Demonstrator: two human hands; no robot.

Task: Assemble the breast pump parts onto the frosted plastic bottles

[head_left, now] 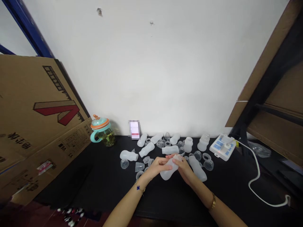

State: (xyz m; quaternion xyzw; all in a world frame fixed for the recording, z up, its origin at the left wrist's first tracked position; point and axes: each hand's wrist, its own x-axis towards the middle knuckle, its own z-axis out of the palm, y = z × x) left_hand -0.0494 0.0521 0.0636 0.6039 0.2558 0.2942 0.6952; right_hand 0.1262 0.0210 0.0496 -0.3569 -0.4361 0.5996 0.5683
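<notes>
A frosted white baby bottle [167, 173] is tilted between my two hands, its base toward me and its neck pointing up and right. My left hand [156, 166] has its fingers wrapped round the bottle's body. At the neck end, my right hand [183, 165] closes round a clear top part; its exact shape is partly hidden by the fingers. Close by on the right lies another frosted bottle [198, 168]. Left of my hands are a clear cap [139, 166] and a collar ring [139, 175]. More bottles, such as one lying bottle [170, 149], are just behind.
Several bottles, rings and clear caps are spread over the black table [106, 183]. A glass teapot [104, 132] stands at the back left beside a cardboard box [42, 119]. A power strip [222, 147] with a white cable [258, 170] lies right. A blurred upright card [134, 129] leans near the wall.
</notes>
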